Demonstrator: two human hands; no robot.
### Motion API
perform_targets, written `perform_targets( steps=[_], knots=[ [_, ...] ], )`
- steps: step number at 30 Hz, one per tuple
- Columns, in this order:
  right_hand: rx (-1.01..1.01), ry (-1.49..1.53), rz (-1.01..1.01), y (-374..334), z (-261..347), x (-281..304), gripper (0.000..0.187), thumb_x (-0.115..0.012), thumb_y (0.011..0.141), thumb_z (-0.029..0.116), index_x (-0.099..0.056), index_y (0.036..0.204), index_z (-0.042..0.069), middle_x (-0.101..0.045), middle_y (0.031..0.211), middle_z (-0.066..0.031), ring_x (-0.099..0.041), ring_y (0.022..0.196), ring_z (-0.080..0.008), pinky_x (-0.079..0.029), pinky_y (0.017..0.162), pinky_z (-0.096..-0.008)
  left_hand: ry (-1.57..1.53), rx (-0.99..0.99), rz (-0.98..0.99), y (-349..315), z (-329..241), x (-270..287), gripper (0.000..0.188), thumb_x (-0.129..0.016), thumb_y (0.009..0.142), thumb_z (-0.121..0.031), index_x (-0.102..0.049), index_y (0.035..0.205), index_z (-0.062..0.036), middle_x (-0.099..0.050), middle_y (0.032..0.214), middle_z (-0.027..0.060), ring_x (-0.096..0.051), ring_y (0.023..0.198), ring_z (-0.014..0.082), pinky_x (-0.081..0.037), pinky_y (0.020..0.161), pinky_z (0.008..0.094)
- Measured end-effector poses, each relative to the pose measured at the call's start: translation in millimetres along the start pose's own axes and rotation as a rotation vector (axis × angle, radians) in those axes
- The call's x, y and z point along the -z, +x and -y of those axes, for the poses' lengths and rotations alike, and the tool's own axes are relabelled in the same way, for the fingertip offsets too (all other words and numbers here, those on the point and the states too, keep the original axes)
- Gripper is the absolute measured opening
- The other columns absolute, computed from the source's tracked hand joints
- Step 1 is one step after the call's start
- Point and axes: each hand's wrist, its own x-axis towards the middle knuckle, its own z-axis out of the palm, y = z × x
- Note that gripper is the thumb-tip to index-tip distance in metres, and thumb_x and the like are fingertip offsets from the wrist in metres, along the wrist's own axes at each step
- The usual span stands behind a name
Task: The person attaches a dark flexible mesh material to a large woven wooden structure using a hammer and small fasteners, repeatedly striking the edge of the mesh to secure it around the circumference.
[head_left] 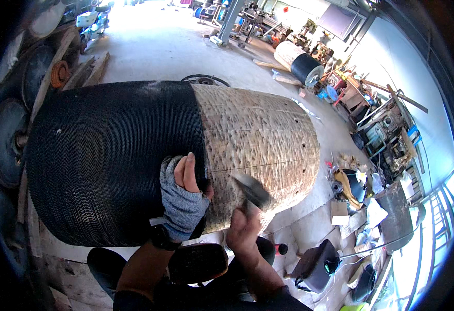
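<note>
A large drum lies on its side before me. Its left part is covered in tight black ridged rows (113, 150), and its right part is a bare, pitted wooden surface (263, 140). At the seam between the two rests my left hand (184, 189), in a grey glove with bare fingertips. Its fingers are curled closed; what they pinch, if anything, is hidden. My right hand (245, 230) is bare and wraps the handle of a hammer (253, 191). The hammer's head, slightly smeared by motion, is over the wooden part, right of my left hand.
Round discs (9, 142) and wooden planks (51, 78) line the left side. A dark bag or box (316, 264) stands on the floor at lower right, near scattered scraps and a cable. A smaller similar drum (299, 62) lies farther back, and a steel post (230, 23) rises beyond.
</note>
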Motion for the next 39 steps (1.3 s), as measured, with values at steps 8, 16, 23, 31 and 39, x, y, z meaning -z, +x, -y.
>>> perform_targets(
  steps=[8, 16, 23, 31, 39],
  knots=[
    [-0.072, 0.090, -0.059, 8, 15, 2, 0.014, -0.053, 0.093, 0.014, -0.054, 0.096, 0.001, -0.056, 0.066, -0.0193, -0.056, 0.058, -0.0313, -0.046, 0.054, -0.0376, 0.031, 0.029, 0.019, 1, -2, 1, 0.091, -0.077, 0.066, -0.020, -0.028, 0.140, 0.0031, -0.045, 0.132, 0.0190, -0.041, 0.123, 0.0351, -0.029, 0.107, 0.0487],
    [-0.126, 0.141, 0.012, 6, 17, 8, 0.024, -0.059, 0.090, 0.019, -0.049, 0.101, 0.001, -0.059, 0.071, -0.0271, -0.059, 0.065, -0.0476, -0.047, 0.053, -0.0527, -0.002, 0.033, 0.010, -1, 0, 2, 0.091, -0.077, 0.064, -0.017, -0.031, 0.140, 0.0024, -0.044, 0.133, 0.0197, -0.042, 0.121, 0.0370, -0.032, 0.104, 0.0489],
    [-0.135, 0.008, 0.091, 16, 22, 10, 0.024, -0.058, 0.091, 0.018, -0.049, 0.104, 0.001, -0.060, 0.068, -0.0230, -0.062, 0.063, -0.0437, -0.049, 0.054, -0.0483, 0.041, -0.003, -0.019, 6, -2, 4, 0.094, -0.079, 0.064, -0.019, -0.029, 0.141, 0.0022, -0.041, 0.131, 0.0214, -0.045, 0.119, 0.0360, -0.036, 0.102, 0.0499],
    [-0.185, -0.213, 0.134, 12, 13, 3, 0.022, -0.056, 0.092, 0.021, -0.044, 0.093, 0.002, -0.059, 0.068, -0.0264, -0.060, 0.060, -0.0461, -0.046, 0.050, -0.0535, 0.025, -0.029, -0.074, 6, -2, 6, 0.087, -0.078, 0.067, -0.021, -0.032, 0.138, 0.0014, -0.046, 0.131, 0.0190, -0.043, 0.121, 0.0360, -0.033, 0.103, 0.0490],
    [-0.187, -0.121, 0.084, -52, -34, -11, 0.027, -0.058, 0.091, 0.019, -0.045, 0.105, 0.001, -0.059, 0.063, -0.0252, -0.058, 0.056, -0.0462, -0.045, 0.048, -0.0534, -0.155, -0.098, 0.588, -88, -19, 47, 0.037, -0.072, 0.078, -0.018, -0.060, 0.111, -0.0043, -0.062, 0.102, 0.0152, -0.060, 0.096, 0.0312, -0.049, 0.082, 0.0468]
  ],
)
